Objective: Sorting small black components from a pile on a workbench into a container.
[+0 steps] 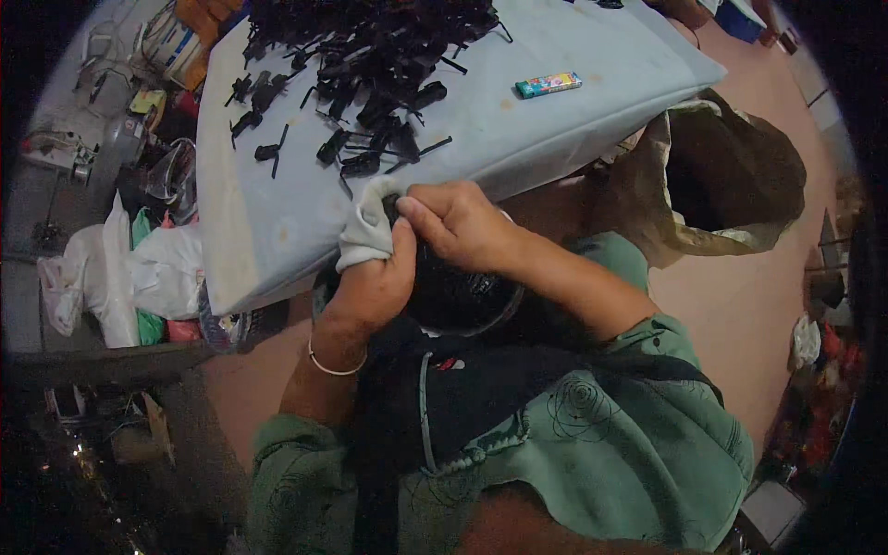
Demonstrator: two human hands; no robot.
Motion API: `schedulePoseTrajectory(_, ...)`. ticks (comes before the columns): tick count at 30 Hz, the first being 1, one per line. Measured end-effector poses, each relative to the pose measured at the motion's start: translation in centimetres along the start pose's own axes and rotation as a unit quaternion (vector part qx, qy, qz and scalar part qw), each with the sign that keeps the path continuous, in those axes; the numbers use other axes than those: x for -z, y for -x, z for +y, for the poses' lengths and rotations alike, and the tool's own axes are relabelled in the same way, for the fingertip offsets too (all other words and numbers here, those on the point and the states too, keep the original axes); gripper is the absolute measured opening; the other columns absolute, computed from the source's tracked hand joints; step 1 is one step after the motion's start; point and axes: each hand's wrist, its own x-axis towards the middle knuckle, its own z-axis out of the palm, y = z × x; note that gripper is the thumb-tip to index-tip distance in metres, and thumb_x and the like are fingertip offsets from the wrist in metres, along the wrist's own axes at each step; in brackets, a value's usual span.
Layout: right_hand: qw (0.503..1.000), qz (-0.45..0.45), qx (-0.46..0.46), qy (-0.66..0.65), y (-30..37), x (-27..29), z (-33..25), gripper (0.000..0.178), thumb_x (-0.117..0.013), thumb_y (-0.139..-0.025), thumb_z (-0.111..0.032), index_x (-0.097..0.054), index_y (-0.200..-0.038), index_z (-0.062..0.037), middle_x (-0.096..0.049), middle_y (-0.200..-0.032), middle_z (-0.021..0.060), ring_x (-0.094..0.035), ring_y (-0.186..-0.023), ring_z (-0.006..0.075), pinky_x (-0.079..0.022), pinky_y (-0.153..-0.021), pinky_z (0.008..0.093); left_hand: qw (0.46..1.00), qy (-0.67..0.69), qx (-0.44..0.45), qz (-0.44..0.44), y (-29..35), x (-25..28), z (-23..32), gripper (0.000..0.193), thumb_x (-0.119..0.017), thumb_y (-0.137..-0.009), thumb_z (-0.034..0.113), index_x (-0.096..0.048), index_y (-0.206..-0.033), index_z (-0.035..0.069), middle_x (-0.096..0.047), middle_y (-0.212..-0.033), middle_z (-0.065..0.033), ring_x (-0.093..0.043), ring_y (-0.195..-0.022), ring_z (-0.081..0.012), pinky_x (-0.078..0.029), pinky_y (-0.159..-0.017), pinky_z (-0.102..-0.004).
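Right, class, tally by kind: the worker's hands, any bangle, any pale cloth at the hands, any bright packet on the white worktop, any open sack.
Hands (left hand, right hand): 2
Bangle: 1
Pale cloth: 1
Bright packet: 1
Open sack: 1
Total: 6

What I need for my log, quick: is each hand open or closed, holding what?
Left hand: closed on a pale cloth that mostly hides its fingers.
Right hand: closed; what it grips, if anything, cannot be told.

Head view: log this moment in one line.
left hand: fingers under cloth; right hand: closed, contents unclear; black parts: heaped on table; sack: open
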Motion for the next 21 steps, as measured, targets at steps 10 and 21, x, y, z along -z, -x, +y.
schedulePoseTrajectory(10, 0.927, 0.094, 0.012, 0.363, -1.5, 4.6, 2.4, 0.013, -0.056, -0.077, -0.016, -0.052, -0.084, -0.0068, -0.055, -0.068, 0.0137, -0.056, -0.063, 0.0315, -0.045, -0.054, 0.0397, 1.0, -0.006, 0.022, 0.006, -0.4, 1.1, -1.3, 0.024, -0.056, -0.08, 0.01, -0.052, -0.102, 0.0, -0.057, -0.088, -0.0149, -0.056, -0.078, -0.0254, -0.044, -0.072, -0.0324)
schedulePoseTrajectory(21, 0.939, -0.029, 0.184, 0.288, -0.2, 4.3, -0.7, 0.018, -0.057, -0.065, -0.004, -0.05, -0.082, -0.0072, -0.05, -0.067, 0.0092, -0.054, -0.06, 0.0309, -0.043, -0.051, 0.0389, 0.999, -0.002, -0.028, 0.046, -3.0, -0.2, -1.5, 0.025, -0.053, -0.082, 0.008, -0.05, -0.105, 0.001, -0.058, -0.089, -0.0115, -0.056, -0.075, -0.0187, -0.046, -0.067, -0.029)
